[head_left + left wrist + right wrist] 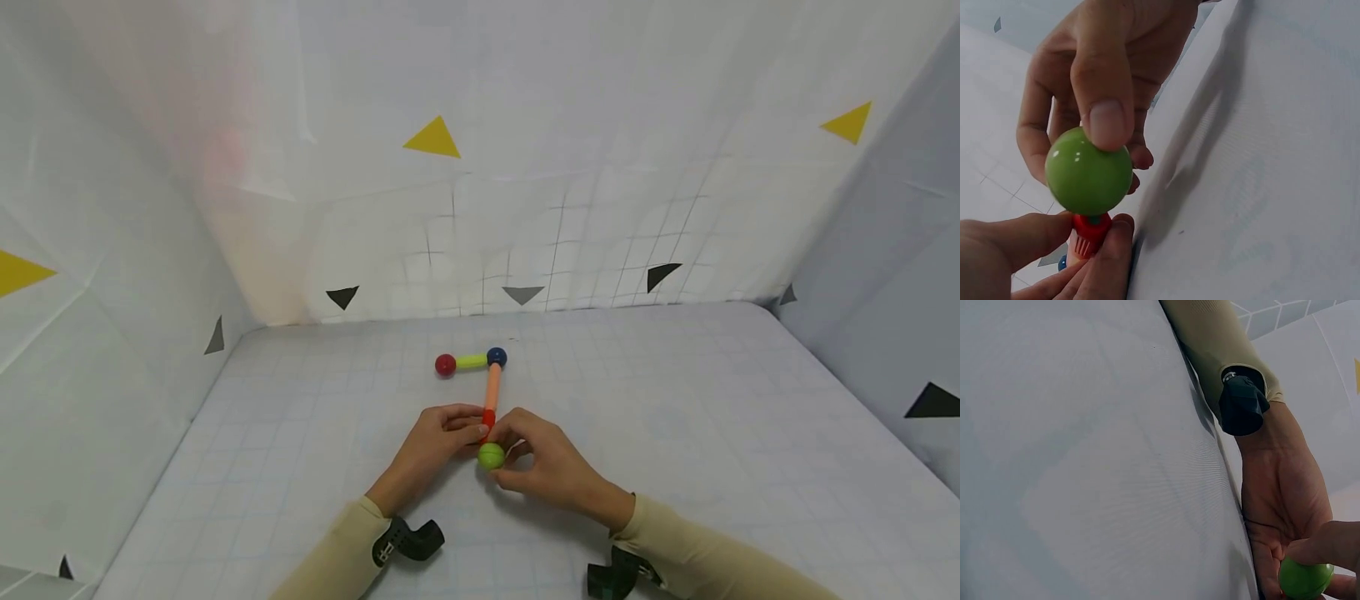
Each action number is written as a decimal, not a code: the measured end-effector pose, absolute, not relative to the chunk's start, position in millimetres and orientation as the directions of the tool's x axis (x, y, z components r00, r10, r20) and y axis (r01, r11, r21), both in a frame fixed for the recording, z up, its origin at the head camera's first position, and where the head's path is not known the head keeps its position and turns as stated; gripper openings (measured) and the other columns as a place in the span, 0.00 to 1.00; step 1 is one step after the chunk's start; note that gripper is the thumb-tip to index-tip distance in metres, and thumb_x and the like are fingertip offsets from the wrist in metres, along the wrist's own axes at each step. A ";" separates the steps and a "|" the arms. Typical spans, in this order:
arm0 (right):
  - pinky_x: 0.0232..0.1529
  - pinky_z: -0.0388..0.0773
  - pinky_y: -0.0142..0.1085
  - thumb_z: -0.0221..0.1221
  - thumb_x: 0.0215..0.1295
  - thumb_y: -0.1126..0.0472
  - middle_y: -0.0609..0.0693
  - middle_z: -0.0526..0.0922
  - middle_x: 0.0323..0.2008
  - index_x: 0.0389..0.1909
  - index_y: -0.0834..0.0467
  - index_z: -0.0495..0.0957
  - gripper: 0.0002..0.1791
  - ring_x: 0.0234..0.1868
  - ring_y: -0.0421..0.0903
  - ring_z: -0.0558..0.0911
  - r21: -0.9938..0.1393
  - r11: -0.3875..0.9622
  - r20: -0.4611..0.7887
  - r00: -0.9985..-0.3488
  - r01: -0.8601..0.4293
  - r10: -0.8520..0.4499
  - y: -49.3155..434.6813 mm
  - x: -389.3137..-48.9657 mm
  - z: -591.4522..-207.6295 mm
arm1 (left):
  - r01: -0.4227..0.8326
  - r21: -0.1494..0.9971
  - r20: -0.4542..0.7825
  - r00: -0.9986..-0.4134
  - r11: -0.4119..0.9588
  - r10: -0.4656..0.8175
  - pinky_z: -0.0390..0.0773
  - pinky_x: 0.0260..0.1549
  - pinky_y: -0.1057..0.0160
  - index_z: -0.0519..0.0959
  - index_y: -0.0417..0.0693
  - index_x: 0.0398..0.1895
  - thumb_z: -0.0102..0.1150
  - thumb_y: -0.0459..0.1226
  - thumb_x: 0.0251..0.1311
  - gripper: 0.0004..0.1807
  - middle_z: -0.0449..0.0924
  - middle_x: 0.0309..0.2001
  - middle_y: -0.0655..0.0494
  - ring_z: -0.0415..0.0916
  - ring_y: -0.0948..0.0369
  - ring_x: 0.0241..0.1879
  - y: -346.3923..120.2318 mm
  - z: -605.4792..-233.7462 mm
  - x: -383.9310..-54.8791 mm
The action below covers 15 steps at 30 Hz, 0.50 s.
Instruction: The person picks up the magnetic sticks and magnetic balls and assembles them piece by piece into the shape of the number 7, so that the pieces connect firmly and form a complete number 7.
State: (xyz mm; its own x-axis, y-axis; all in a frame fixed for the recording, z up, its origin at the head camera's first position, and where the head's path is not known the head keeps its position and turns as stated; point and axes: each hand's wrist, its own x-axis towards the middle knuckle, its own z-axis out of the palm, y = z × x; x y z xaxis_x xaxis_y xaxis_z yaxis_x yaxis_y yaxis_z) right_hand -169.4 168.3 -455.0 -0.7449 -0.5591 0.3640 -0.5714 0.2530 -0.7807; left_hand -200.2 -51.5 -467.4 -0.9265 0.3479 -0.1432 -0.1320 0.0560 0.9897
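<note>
A jointed chain of toy pieces lies on the white table: a dark red ball [446, 365], a yellow-green rod [472, 362], a blue ball [497, 357], an orange rod [492, 387] and a red connector [1089, 234]. My left hand [437, 440] pinches the red connector between thumb and fingers. With thumb and fingertips, my right hand [551, 465] grips a glossy green ball [1089, 172] at the near end of the red piece. In the left wrist view the ball sits right at the connector's end. The right wrist view shows only part of the green ball [1305, 577].
White sheet walls [525, 183] with yellow and dark triangle markers stand behind and at both sides of the table [675, 433]. Black camera mounts [408, 540] are worn at both wrists, over beige sleeves [712, 546].
</note>
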 end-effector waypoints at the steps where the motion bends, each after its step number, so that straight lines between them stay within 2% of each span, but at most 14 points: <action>1: 0.41 0.85 0.42 0.73 0.58 0.71 0.46 0.80 0.46 0.49 0.55 0.78 0.21 0.45 0.45 0.83 -0.782 0.256 0.361 -0.747 -0.569 -0.558 167.8 -169.3 -455.1 | -0.128 0.990 -0.141 -0.927 0.060 0.348 0.82 0.48 0.61 0.80 0.39 0.63 0.65 0.38 0.71 0.21 0.87 0.51 0.49 0.84 0.57 0.49 -51.5 -467.2 -200.4; 15: 0.41 0.85 0.39 0.75 0.57 0.70 0.44 0.78 0.45 0.50 0.57 0.78 0.22 0.43 0.42 0.82 -0.748 0.311 0.366 -0.756 -0.586 -0.543 159.2 -171.2 -460.0 | -0.086 0.993 -0.108 -0.929 0.078 0.355 0.81 0.49 0.62 0.81 0.39 0.63 0.64 0.38 0.71 0.20 0.87 0.50 0.50 0.84 0.57 0.50 -52.6 -467.6 -199.6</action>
State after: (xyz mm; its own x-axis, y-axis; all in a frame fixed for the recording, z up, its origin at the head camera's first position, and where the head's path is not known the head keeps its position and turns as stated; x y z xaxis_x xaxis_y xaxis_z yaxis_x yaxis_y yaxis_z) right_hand -171.2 159.2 -460.0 -0.7557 -0.5430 0.3663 -0.5861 0.3109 -0.7482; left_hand -199.6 -52.6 -467.6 -0.9285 0.3551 -0.1081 -0.0858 0.0779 0.9933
